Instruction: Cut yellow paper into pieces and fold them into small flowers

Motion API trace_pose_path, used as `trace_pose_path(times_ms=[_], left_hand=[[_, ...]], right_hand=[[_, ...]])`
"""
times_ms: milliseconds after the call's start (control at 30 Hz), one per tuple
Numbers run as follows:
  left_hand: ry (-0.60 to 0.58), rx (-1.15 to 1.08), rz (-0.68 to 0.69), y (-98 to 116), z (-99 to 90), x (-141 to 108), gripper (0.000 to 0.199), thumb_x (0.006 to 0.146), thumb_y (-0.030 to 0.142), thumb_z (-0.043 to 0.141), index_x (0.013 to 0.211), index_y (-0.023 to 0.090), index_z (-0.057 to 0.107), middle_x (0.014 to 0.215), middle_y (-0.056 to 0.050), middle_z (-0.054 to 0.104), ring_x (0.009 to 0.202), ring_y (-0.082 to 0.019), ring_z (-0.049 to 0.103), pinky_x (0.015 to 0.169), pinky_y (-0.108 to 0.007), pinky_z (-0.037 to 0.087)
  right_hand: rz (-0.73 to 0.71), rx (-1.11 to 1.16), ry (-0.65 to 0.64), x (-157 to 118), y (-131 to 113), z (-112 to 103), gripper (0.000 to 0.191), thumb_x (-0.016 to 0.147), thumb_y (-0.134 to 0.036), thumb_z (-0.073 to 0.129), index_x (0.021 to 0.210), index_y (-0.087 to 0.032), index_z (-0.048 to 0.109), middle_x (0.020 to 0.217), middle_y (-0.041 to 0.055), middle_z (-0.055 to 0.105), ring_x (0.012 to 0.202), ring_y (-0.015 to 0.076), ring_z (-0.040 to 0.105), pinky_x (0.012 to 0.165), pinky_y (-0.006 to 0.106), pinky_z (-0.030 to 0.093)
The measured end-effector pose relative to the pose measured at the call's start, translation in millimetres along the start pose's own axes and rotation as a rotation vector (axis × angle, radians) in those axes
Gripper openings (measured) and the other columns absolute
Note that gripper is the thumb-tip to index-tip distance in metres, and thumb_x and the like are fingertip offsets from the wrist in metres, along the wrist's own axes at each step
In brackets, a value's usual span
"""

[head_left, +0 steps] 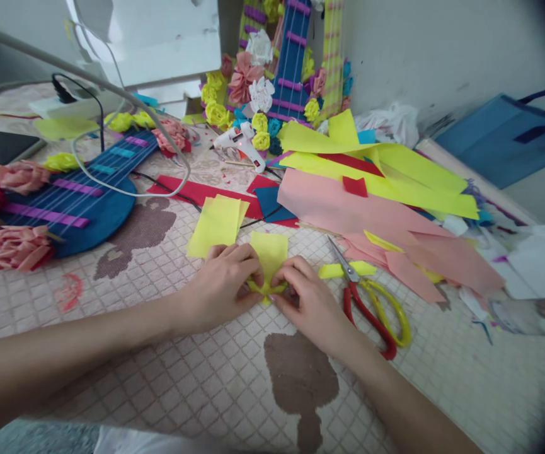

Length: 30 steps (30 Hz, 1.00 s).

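Between my two hands is a piece of yellow crepe paper (269, 252), flat at its far end and gathered at its near edge. My left hand (229, 277) pinches the left side of that gathered edge. From the other side, my right hand (305, 299) pinches it between thumb and fingers. Just beyond my left hand lies a small stack of yellow paper pieces (216, 224). To the right of my right hand rest scissors (364, 296) with red and yellow handles, their blades pointing away from me.
A blue paper guitar (111, 195) with paper roses lies at left under a white cable (177, 183). A white glue gun (244, 146) sits at the back, before more decorated guitars (293, 63). Pink paper sheets (343, 205) and yellow sheets (418, 170) pile up at right.
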<state>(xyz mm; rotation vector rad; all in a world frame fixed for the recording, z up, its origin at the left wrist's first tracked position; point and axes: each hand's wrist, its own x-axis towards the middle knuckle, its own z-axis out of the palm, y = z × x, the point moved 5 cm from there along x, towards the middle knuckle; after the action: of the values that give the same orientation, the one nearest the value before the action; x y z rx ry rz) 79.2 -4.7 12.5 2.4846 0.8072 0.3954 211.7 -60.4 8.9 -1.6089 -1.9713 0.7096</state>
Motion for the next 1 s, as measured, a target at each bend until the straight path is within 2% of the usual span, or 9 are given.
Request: trace_pose_path(times_ms=[133,433,533,600,700,800,867,1000], left_hand=[[-0.023,0.004,-0.012,0.4,-0.7,1.4,0.013,0.072,0.021,0.066,0.083,0.018,0.060,0.092,-0.004,0.056,0.090,-0.022,0.055,0.084,-0.041,0.038],[-0.104,0.006,-0.021,0.5,-2.2,1.0,0.037,0.060,0.032,0.080,0.088,0.019,0.060,0.099,-0.005,0.055,0.095,-0.026,0.054,0.086,-0.044,0.037],[-0.107,-0.020,0.002,0.5,-2.8,1.0,0.027,0.072,0.035,0.072,0.088,0.019,0.058,0.097,-0.005,0.056,0.093,-0.023,0.054,0.086,-0.042,0.037],[-0.086,-0.045,-0.011,-0.4,-4.0,1.0,0.019,0.078,0.031,0.066,0.090,0.018,0.056,0.096,-0.005,0.057,0.092,-0.022,0.054,0.086,-0.041,0.037],[-0.066,-0.093,-0.030,-1.8,-5.6,1.1,0.021,0.078,0.019,0.064,0.097,0.019,0.055,0.101,-0.004,0.058,0.097,-0.021,0.054,0.088,-0.041,0.036],[-0.114,-0.125,-0.005,-3.2,-5.9,1.4,0.014,0.076,0.012,0.061,0.087,0.019,0.060,0.098,-0.002,0.057,0.095,-0.019,0.054,0.089,-0.039,0.035],[-0.147,-0.146,0.014,-5.8,-7.2,1.7,0.007,0.075,0.011,0.061,0.078,0.018,0.061,0.096,-0.002,0.056,0.093,-0.018,0.054,0.089,-0.038,0.035],[-0.186,-0.190,0.065,-9.9,-10.6,2.5,0.005,0.077,0.014,0.061,0.076,0.019,0.063,0.100,-0.002,0.057,0.096,-0.018,0.054,0.090,-0.037,0.033]], right_hand=[[-0.005,0.002,-0.015,-1.0,-2.8,-2.1,0.021,0.077,-0.009,0.060,0.089,-0.022,0.050,0.099,0.0027,0.047,0.090,0.0168,0.053,0.076,0.031,0.046],[0.032,0.017,-0.063,-2.9,-6.4,-6.2,0.029,0.071,-0.014,0.068,0.091,-0.023,0.050,0.105,0.0036,0.047,0.096,0.0195,0.053,0.080,0.034,0.047],[0.009,0.039,-0.054,-2.6,-5.9,-6.6,0.022,0.077,-0.015,0.064,0.092,-0.022,0.049,0.101,0.0032,0.048,0.089,0.0171,0.053,0.077,0.032,0.046],[0.024,0.059,-0.021,-2.4,-3.9,-7.6,0.020,0.081,-0.014,0.059,0.096,-0.022,0.048,0.097,0.0026,0.048,0.079,0.0144,0.051,0.070,0.030,0.046],[0.052,0.090,0.003,-2.0,-1.2,-8.7,0.024,0.081,-0.010,0.058,0.100,-0.021,0.048,0.096,0.0024,0.048,0.073,0.0125,0.048,0.066,0.028,0.045],[0.023,0.118,-0.075,-1.6,-2.0,-9.4,0.020,0.078,-0.003,0.056,0.087,-0.020,0.052,0.096,0.0017,0.047,0.077,0.0121,0.050,0.067,0.026,0.044],[-0.001,0.151,-0.130,-1.6,-2.1,-11.9,0.021,0.077,0.001,0.053,0.081,-0.020,0.053,0.096,0.0012,0.047,0.079,0.0115,0.051,0.068,0.024,0.044],[-0.022,0.192,-0.187,-1.6,0.4,-17.0,0.020,0.080,-0.001,0.053,0.082,-0.020,0.057,0.099,0.0017,0.049,0.079,0.0110,0.052,0.067,0.024,0.044]])
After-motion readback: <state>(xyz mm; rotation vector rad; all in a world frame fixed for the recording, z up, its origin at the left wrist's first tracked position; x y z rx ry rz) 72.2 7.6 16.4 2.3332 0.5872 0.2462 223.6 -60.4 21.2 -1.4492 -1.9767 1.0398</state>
